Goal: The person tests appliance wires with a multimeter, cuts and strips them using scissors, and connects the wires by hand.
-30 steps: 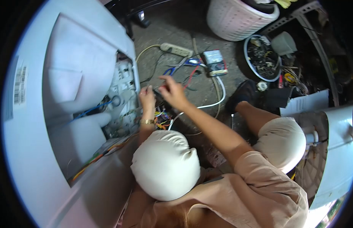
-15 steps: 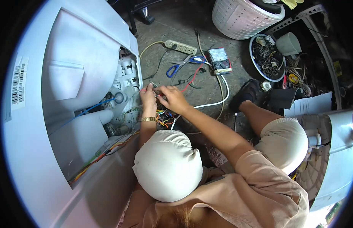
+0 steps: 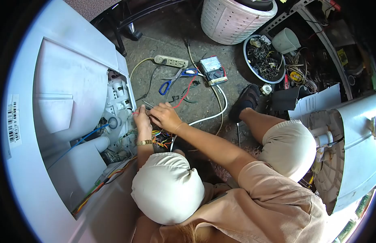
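Observation:
My left hand (image 3: 142, 120), with a metal watch at its wrist, is closed on something I cannot make out, beside the opened white appliance (image 3: 70, 101). Against it, my right hand (image 3: 165, 116) has bent fingers closed around something small and dark, possibly a tool or wire. A red lead (image 3: 185, 95) runs from near the hands to a multimeter (image 3: 214, 70). Below the hands lies a bundle of coloured wires (image 3: 161, 139). Blue-handled scissors (image 3: 165, 86) and a power strip (image 3: 171, 61) rest on the floor beyond.
A white perforated basket (image 3: 232, 22) stands at the top. Right of it are a round basin (image 3: 262, 77) of scraps, a small pale bucket (image 3: 286, 41) and a metal frame (image 3: 325, 44). A white cable (image 3: 212, 117) curves across the floor. Another appliance body (image 3: 360, 150) lies at the right.
The camera view has shifted, so the floor items appear farther left. Both hands stay close together beside the appliance; the right hand's fingers have changed from spread to bent in against the left.

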The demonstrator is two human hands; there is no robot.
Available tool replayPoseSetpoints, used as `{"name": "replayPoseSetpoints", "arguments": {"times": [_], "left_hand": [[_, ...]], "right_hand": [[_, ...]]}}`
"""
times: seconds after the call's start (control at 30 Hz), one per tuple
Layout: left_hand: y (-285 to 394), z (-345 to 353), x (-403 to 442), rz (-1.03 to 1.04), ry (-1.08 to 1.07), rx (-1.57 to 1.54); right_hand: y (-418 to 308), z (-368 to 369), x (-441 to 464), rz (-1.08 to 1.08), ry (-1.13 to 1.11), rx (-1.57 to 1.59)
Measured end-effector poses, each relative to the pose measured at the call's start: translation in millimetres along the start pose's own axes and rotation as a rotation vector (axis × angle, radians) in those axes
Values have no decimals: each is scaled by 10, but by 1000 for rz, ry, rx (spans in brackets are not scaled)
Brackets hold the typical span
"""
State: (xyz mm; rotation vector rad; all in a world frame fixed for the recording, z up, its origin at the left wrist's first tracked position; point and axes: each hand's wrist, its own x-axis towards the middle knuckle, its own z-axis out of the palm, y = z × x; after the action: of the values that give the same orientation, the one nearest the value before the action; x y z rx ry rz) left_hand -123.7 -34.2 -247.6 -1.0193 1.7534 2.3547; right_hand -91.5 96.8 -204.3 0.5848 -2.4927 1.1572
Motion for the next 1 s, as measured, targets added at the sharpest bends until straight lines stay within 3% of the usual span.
{"name": "replayPoseSetpoints", "arguments": {"times": [0.4,0.5,0.67,0.73,0.77,0.8,0.9,0.93,0.97,1.0], "left_hand": [[-35,18,2,19,9,69],[-53,26,17,41,-10,60],[169,24,-162,-12,-147,38],[228,-30,-243,-16,-217,83],[236,-47,-213,21,-255,103],[273,-60,-228,96,-197,138],[391,-27,-261,293,-61,212],[431,-17,-250,346,-27,224],[466,-2,-248,400,6,237],[468,-22,-213,449,14,412]], "right_hand": [[3,28,70,72,74,28],[10,9,64,130,-40,67],[140,91,73,234,9,319],[212,-39,126,434,-348,375],[445,95,96,291,-443,307],[558,88,95,203,-389,197],[1147,-161,335,461,-19,152],[1445,-243,429,457,192,68],[1639,-503,546,660,223,92],[2205,-502,518,700,360,111]]}}
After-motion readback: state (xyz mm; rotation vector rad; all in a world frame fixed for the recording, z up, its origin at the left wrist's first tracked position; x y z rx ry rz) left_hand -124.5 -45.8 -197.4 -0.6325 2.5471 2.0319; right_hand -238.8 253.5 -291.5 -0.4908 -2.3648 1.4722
